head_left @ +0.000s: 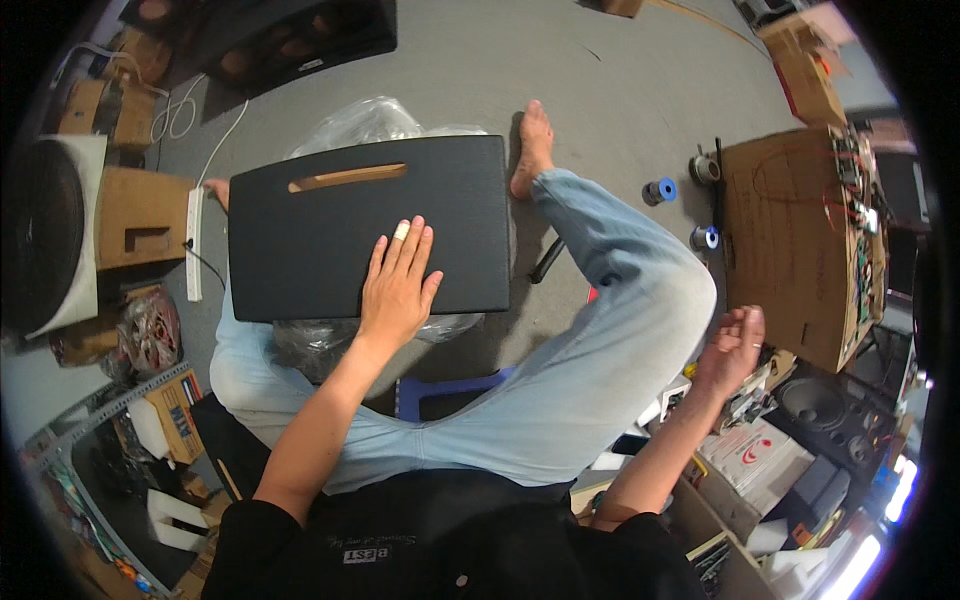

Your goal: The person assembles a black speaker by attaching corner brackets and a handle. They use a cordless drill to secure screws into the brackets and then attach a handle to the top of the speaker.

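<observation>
A black textured box, like a speaker cabinet [300,240], lies in front of me between my legs. A long slot with bare wood inside [350,179] runs near its far edge. My left hand [398,285] rests flat on the top face, fingers stretched out, with a pale wrap on one finger. Out to the right, beyond my knee, my right hand [735,345] is raised beside a cardboard box [785,240]. Its fingers are curled together, and whatever they may hold cannot be made out. Clear plastic wrapping [370,125] shows around the cabinet.
Spools [659,191] stand on the floor at right, near a dark rod [547,260]. A white power strip [194,245] lies at left beside a large round speaker [45,235]. Another black cabinet [300,45] is far left. A blue stool [408,400] shows beneath me.
</observation>
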Tool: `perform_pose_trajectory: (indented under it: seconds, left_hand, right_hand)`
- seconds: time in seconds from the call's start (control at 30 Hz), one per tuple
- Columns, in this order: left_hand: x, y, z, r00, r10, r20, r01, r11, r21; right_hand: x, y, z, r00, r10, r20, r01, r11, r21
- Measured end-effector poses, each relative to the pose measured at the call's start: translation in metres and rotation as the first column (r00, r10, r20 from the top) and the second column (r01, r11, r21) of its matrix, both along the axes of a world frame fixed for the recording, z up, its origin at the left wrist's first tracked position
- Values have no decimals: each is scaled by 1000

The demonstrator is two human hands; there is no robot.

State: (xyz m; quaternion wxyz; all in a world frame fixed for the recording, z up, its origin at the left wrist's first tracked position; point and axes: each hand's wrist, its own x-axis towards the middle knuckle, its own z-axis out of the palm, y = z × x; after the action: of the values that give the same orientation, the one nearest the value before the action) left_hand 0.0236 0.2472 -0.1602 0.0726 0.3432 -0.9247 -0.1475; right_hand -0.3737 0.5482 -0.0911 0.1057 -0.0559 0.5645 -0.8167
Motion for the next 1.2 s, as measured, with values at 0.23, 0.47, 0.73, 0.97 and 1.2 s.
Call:
perform_pose_trajectory:
  seconds: [0.23,0.47,0.73,0.97,1.2]
  left_hand:
    - [-7,8,-10,975,218,-37,-219,975,-27]
    - [-18,1,-8,963,266,-40,-267,964,-20]
    - [-11,-2,-9,972,233,-35,-234,971,-53]
    - [-16,-3,-9,972,235,8,-233,970,-73]
    - [-10,-1,-13,976,217,-27,-218,973,-70]
  right_hand:
    - [58,-163,102,873,387,-298,-393,919,40]
    - [166,-247,54,694,670,-264,-550,729,407]
    - [162,-249,16,680,733,-26,-662,629,408]
    - [157,-240,-9,683,730,-16,-638,608,473]
    - [155,-240,-6,683,730,-18,-645,614,455]
